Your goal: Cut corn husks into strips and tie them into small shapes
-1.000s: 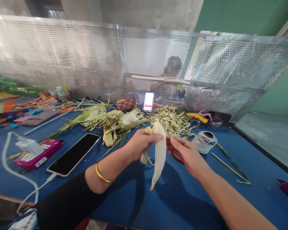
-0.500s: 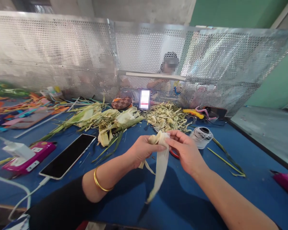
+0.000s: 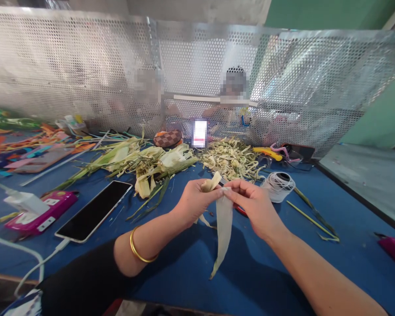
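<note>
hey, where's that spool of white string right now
In the head view, the round spool of white string sits on the blue table right of centre, just beyond the right hand, near the thin yellow-green stalk.

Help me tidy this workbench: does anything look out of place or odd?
Mildly, yes: a thin green stalk and a darker strip lie right of the white spool, apart from the shredded pile, so they look like strays. Nothing else clearly stands out.

Spool R of husk pile.
</note>
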`<move>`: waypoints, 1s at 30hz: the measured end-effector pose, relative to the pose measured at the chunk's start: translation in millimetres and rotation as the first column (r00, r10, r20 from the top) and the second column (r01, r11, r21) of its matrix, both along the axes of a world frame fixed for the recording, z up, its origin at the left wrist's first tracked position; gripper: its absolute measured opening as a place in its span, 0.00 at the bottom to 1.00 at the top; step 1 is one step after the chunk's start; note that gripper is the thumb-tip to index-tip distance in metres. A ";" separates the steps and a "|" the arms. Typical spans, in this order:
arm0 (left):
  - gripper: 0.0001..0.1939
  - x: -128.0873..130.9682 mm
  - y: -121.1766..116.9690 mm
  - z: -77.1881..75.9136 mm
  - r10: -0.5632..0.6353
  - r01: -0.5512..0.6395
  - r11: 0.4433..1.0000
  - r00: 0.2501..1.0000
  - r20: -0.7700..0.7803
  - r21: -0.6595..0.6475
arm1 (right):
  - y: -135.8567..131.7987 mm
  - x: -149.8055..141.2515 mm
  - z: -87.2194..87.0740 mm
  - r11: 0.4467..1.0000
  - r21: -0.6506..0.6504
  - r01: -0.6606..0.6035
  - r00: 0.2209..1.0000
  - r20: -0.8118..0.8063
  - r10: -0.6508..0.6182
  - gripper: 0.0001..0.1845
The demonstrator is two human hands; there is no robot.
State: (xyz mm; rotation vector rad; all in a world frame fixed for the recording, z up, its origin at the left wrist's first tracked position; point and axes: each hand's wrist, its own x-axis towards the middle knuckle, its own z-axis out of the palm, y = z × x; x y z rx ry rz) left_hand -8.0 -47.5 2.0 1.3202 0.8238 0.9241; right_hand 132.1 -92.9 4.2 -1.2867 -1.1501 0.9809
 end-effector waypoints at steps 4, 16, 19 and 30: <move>0.06 0.0 0.5 -0.9 0.001 -0.001 1.000 1.000 -0.019 0.027 | 0.1 0.0 -0.1 1.000 0.021 -0.003 1.000 0.004 0.003 0.15; 0.10 0.1 -0.2 -1.3 -0.021 0.022 0.998 1.000 -0.017 0.067 | 3.0 5.9 -9.8 0.993 0.117 0.014 0.987 0.156 -0.032 0.13; 0.12 0.5 -0.5 -1.0 -0.010 0.011 0.996 1.000 -0.010 0.086 | 3.1 6.0 -11.2 0.989 0.146 0.017 0.985 0.170 -0.042 0.12; 0.10 1.4 -0.9 -1.2 -0.065 0.064 0.994 0.998 0.007 0.088 | 0.6 7.1 -5.9 0.986 0.167 0.000 0.980 0.197 -0.033 0.10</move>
